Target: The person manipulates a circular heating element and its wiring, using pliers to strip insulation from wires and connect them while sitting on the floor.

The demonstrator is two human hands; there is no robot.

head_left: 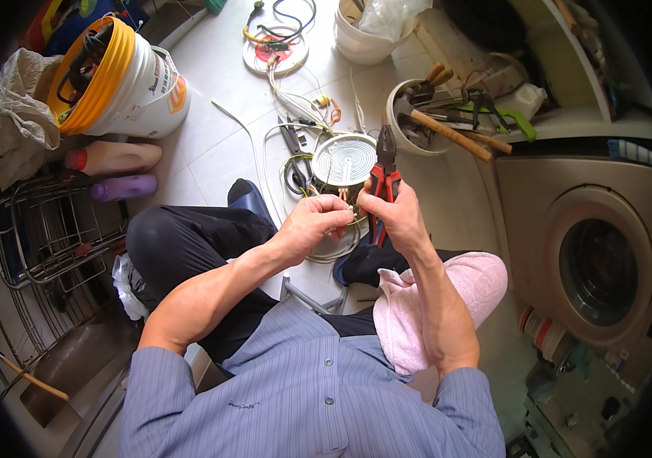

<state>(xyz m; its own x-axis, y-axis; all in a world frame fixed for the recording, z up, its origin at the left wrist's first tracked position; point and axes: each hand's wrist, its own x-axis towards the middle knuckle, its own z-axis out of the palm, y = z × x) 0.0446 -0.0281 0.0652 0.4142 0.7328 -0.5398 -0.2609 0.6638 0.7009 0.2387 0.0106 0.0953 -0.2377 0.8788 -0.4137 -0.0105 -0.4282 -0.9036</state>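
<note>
In front of me my right hand (393, 212) is closed around a pair of pliers (385, 172) with red and black handles, its dark jaws pointing up and away. My left hand (320, 217) is closed in a pinch on thin wires (353, 217), and the fingertips of both hands nearly meet there. Just beyond the hands lies a round, pale disc (345, 160) with concentric rings on its face. Thin wires run between it and my fingers. The exact wire ends are too small to make out. Beside the disc, on its left, are dark-handled scissors (295, 177).
Loose white cables (253, 145) and a cord reel (275, 52) spread over the tiled floor. A bucket of tools (410, 137) with wooden handles stands right of the disc. A yellow-rimmed bucket (146, 88) is at left, a washing machine (578, 244) at right. A pink towel (410, 313) covers my right knee.
</note>
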